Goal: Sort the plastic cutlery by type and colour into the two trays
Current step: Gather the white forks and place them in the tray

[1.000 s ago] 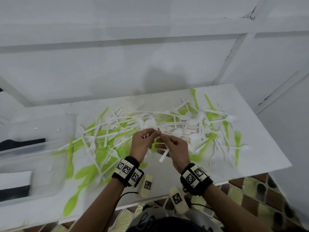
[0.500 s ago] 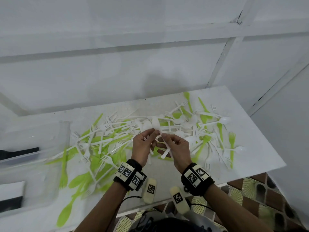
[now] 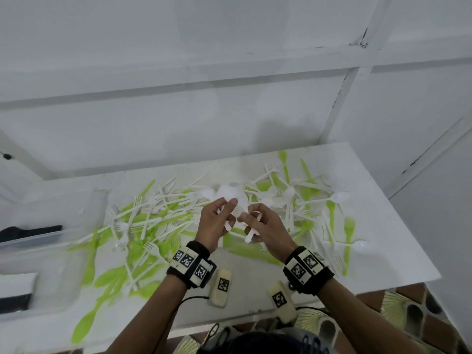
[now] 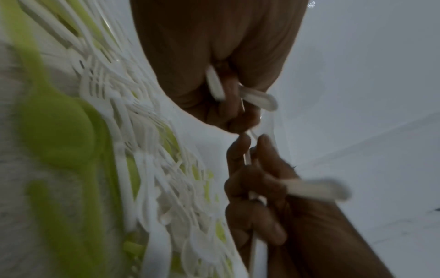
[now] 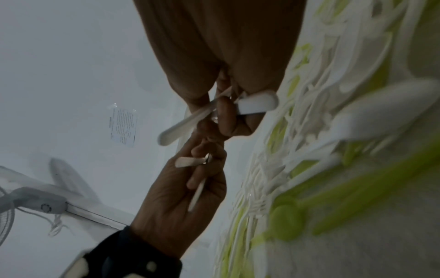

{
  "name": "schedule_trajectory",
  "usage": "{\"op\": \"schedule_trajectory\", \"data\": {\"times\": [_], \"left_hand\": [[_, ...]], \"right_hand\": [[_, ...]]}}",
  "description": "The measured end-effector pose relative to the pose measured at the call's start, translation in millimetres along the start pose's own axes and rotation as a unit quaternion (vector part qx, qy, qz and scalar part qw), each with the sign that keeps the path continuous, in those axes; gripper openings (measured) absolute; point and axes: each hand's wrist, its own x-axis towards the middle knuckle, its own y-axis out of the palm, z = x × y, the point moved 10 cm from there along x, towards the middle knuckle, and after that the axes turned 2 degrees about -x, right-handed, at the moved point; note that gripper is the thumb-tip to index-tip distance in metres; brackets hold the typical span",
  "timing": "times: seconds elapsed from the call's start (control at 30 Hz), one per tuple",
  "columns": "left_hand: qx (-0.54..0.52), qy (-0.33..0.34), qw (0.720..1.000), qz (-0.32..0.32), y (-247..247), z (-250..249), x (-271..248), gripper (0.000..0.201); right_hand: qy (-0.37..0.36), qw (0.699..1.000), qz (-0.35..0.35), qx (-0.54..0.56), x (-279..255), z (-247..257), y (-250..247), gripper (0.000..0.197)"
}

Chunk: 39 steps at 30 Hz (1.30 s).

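Observation:
A tangled pile of green and white plastic cutlery (image 3: 153,221) covers the white table (image 3: 388,256). My two hands meet above its middle. My left hand (image 3: 226,208) grips a few white cutlery pieces (image 3: 228,226), whose handles (image 4: 215,86) stick out of the fist. My right hand (image 3: 249,213) grips other white pieces (image 3: 251,235), with two handles (image 5: 257,102) showing below its curled fingers. The fingertips of both hands nearly touch. A clear tray (image 3: 98,210) stands at the table's left end, and a second clear tray (image 3: 35,284) lies nearer me.
A black object (image 3: 30,231) lies in the far tray. White walls (image 3: 229,111) close the table at the back and right. Tiled floor (image 3: 413,318) shows past the front right edge. A white fan (image 5: 35,205) stands off to the left.
Both hands stay together over the pile, fingers shifting on the white pieces. The head view has swung a little.

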Motion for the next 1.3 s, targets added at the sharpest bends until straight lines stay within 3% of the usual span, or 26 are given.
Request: {"op": "schedule_trajectory", "data": {"times": [0.1,0.23,0.37,0.43,0.5,0.57,0.63,0.7,0.77,0.8,0.83,0.93,0.97,1.03,1.13,1.2,1.3], "left_hand": [[0.036,-0.002,0.998,0.056,24,-9,7,0.026],[0.157,0.045,0.978,0.126,69,-38,14,0.031],[0.173,0.080,0.978,0.089,100,-54,32,0.030],[0.199,0.083,0.970,0.114,117,-48,39,0.023],[0.246,0.091,0.948,0.181,134,-36,42,0.022],[0.300,0.093,0.924,0.218,135,-22,51,0.034],[0.362,0.138,0.895,0.221,127,-17,61,0.043],[0.444,0.203,0.847,0.210,119,-15,68,0.050],[0.521,0.217,0.803,0.193,113,-8,72,0.050],[0.533,0.212,0.798,0.182,112,-5,73,0.049],[0.518,0.201,0.813,0.173,112,-2,73,0.046],[0.305,0.089,0.939,0.129,115,-3,74,0.034],[0.232,0.052,0.965,0.113,117,-4,75,0.029],[0.197,0.033,0.971,0.130,132,-11,73,0.030],[0.253,0.076,0.938,0.224,162,-20,58,0.033],[0.238,0.051,0.931,0.271,170,-18,49,0.033],[0.188,0.035,0.946,0.261,157,-17,56,0.035]], "right_hand": [[-0.016,0.999,0.015,-0.031,4,11,-24,0.008],[-0.023,1.000,0.009,-0.002,1,30,-68,0.027],[-0.044,0.999,0.000,-0.021,-4,46,-94,0.035],[-0.052,0.995,0.007,-0.082,-3,47,-101,0.031],[-0.056,0.988,0.029,-0.144,-1,41,-108,0.026],[-0.061,0.981,0.055,-0.177,1,36,-114,0.027],[-0.068,0.977,0.053,-0.193,5,35,-125,0.027],[-0.072,0.975,0.039,-0.206,9,33,-136,0.028],[-0.074,0.976,0.007,-0.205,12,31,-148,0.028],[-0.079,0.973,-0.017,-0.214,12,29,-154,0.027],[-0.088,0.968,-0.038,-0.232,12,28,-160,0.026],[-0.110,0.950,-0.019,-0.293,7,25,-152,0.026],[-0.116,0.944,0.005,-0.307,6,22,-145,0.026],[-0.122,0.941,0.040,-0.314,3,18,-133,0.025],[-0.122,0.946,0.058,-0.294,3,20,-122,0.025],[-0.098,0.954,0.084,-0.269,2,21,-114,0.027],[-0.061,0.965,0.137,-0.216,0,26,-100,0.028]]}}
